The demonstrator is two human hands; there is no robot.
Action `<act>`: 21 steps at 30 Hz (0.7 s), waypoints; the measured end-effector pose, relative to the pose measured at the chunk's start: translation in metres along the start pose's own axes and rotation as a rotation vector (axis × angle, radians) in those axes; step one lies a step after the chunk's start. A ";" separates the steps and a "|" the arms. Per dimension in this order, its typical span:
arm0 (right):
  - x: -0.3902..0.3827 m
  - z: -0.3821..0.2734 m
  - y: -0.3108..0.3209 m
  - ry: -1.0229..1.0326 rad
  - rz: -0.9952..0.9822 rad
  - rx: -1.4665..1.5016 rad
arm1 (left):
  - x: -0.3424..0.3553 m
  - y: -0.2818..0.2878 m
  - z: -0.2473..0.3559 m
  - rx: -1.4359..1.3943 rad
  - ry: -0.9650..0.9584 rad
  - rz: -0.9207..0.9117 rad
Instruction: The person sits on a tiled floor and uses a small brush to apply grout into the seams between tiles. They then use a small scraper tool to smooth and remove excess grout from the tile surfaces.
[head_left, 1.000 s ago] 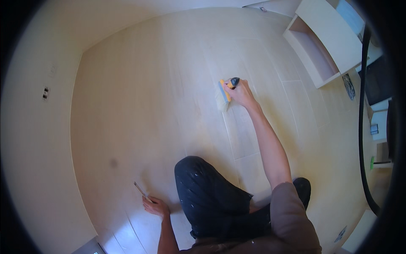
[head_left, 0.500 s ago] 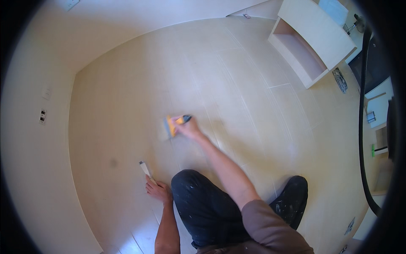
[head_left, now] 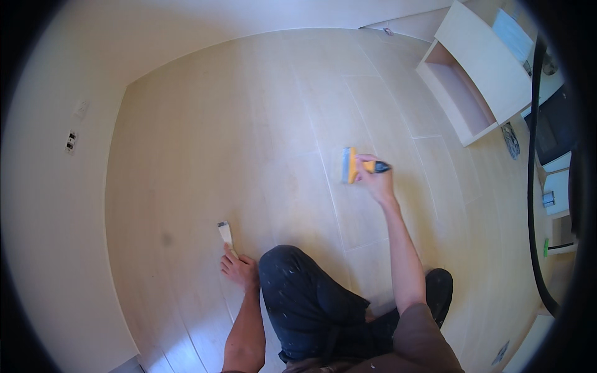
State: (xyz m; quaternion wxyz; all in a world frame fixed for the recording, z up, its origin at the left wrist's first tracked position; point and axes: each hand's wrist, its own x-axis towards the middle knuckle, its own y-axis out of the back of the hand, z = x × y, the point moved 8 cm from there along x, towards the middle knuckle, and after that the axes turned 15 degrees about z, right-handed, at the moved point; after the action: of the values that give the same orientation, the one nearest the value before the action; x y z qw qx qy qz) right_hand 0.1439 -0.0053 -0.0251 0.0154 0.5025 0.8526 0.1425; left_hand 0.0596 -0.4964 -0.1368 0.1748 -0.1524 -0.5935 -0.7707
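A wide yellow scraper (head_left: 350, 165) with a grey edge and a black-ended handle is gripped in my right hand (head_left: 377, 182). It is over the middle of the floor, its edge facing left; whether it touches the floor is hard to tell. My left hand (head_left: 239, 268) is low beside my left knee, closed on a slim cream-coloured tool (head_left: 226, 236) with a short dark grey tip that points away from me. Its exact kind is too small to make out. Pale wood-look floor planks (head_left: 273, 149) with thin light seams lie beneath both hands.
White walls (head_left: 56, 205) bound the floor at the left and far side, with a socket (head_left: 71, 142) on the left one. At far right are a pale open-fronted cabinet (head_left: 479, 65) and a dark cable (head_left: 533, 180). A dark smudge (head_left: 166, 239) shows at left.
My right hand has swung to the right and slightly farther away with the scraper. My left hand has shifted slightly, still holding the slim tool. The view has turned a little.
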 end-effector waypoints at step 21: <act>0.074 -0.076 -0.115 0.469 -0.093 -0.317 | 0.001 0.000 0.001 -0.027 -0.027 0.017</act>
State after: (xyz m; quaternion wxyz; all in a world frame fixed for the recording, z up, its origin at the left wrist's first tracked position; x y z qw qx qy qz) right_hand -0.0041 -0.0110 0.0263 -0.0975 0.4075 0.8222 0.3853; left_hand 0.0586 -0.4959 -0.1356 0.1713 -0.1704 -0.5840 -0.7750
